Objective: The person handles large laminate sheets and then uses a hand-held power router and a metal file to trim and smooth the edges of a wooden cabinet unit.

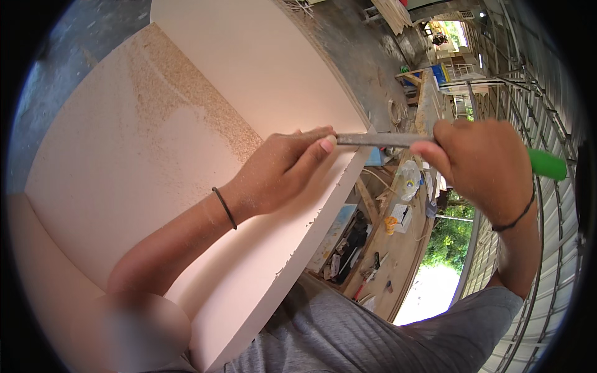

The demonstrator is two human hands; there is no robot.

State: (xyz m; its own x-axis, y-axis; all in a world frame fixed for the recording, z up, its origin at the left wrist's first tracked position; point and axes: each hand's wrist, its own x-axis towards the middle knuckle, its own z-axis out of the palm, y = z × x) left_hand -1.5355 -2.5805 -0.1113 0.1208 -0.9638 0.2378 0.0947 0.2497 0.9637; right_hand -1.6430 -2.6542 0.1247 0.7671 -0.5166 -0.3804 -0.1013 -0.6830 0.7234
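A long grey metal file [382, 140] with a green handle [548, 165] lies crosswise over the corner of a large pale panelled wooden piece [217, 149]. My left hand [280, 171] pinches the far tip of the file, its thumb on top, just above the panel's edge. My right hand [485, 165] is wrapped round the other end, by the handle, which sticks out past the fist. Small chips and a ragged trim line run along the near panel's edge [295, 255]. The file's contact with the edge is partly hidden by my left fingers.
Sawdust [180, 93] covers part of the inner panel. To the right stands a long wooden workbench [398, 255] with hand tools, an orange cup [390, 225] and a plastic bag [408, 177]. A corrugated metal wall with bars [528, 81] rises at the far right.
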